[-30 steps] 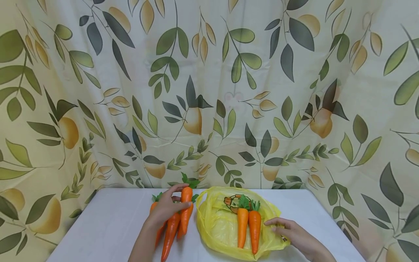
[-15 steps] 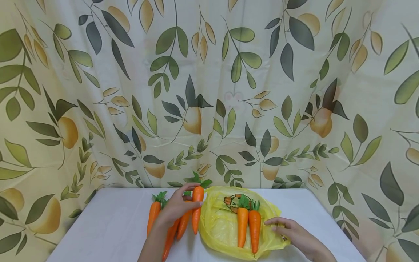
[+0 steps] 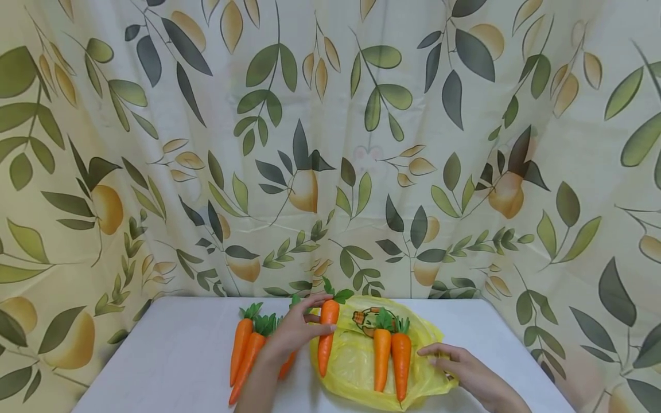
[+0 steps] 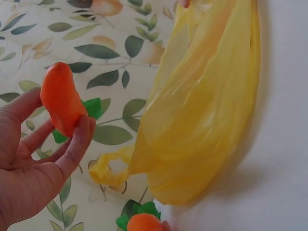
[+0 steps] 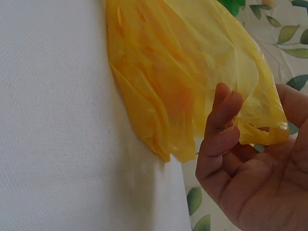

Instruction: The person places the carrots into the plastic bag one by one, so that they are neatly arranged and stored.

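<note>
We pinched a carrot [image 3: 326, 344], probably light, firm and slick, in our left hand [image 3: 302, 327] near its thick far end, the surest hold, at the left side of the yellow bag [image 3: 356, 364], whose right edge our right hand [image 3: 465, 370] gripped.

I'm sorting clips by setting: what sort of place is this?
Probably an indoor tabletop staged for recording: a white-topped table, a leaf-and-fruit patterned curtain hung close around it, and only carrots and a yellow plastic bag set out. The room beyond isn't visible.
</note>
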Demonstrator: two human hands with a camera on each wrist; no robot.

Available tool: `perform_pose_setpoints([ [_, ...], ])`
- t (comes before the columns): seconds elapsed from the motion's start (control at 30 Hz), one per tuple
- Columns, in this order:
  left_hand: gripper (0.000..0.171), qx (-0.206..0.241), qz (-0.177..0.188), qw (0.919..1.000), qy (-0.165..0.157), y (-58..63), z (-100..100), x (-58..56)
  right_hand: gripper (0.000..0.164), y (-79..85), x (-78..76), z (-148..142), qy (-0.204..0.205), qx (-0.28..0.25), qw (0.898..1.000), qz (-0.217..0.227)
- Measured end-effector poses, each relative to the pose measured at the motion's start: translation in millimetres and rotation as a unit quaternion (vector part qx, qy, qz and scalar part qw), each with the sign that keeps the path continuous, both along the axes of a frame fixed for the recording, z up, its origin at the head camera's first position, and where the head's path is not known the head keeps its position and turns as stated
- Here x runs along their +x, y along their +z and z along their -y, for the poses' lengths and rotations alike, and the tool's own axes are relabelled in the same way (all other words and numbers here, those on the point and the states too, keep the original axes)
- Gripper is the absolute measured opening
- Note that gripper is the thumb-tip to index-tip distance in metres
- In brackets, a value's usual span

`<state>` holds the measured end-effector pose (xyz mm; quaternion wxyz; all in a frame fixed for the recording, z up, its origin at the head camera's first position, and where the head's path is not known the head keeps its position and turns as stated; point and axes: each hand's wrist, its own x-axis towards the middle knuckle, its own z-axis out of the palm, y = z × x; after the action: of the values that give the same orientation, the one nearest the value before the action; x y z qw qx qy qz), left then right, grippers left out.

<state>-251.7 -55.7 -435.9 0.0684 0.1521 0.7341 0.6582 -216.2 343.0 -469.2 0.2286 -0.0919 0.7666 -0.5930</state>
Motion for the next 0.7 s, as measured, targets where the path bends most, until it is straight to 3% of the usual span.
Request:
perform_pose_setpoints([
  [0.4,0.062,0.012,0.038,0.9992,-0.011,-6.6,-22,2.4,0.037,-0.8,-0.3,-2,0.003,-0.002,1.0,0.001],
  [0.7,0.058,0.003,0.041,0.999,-0.015,-12.5,-32,1.0,0.037,-2.4,-1.5,-2,-0.001,0.001,1.0,0.001],
])
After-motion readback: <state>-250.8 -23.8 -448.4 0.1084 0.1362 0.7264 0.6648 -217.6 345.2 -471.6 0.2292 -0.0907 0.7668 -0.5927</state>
